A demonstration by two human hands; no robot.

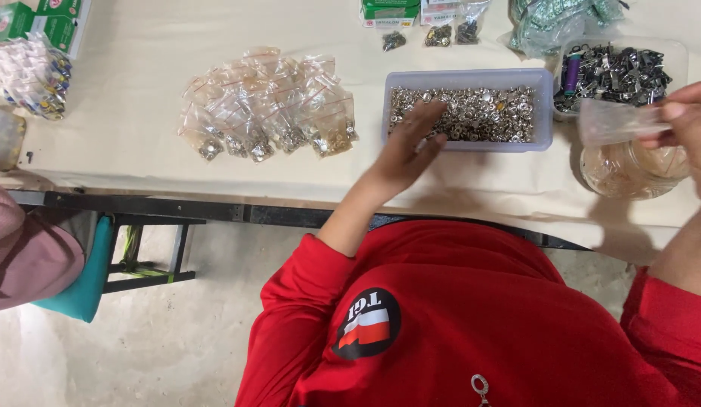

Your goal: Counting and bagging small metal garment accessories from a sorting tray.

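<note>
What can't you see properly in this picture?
Head view only:
- Left hand fingertips: buried in the tray of small silver metal rings; any pick-up is hidden.
- Right hand: cut off by the right edge, holding a small clear plastic bag.
- Bag's contents: too blurred to tell.

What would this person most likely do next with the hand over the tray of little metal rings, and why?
Probably pinch up some rings: the left hand reaches into the tray, while the right hand holds a small clear bag that looks empty.

Single head-worn view, looking steeply down from close above, table (139,90) ahead, lap below
</note>
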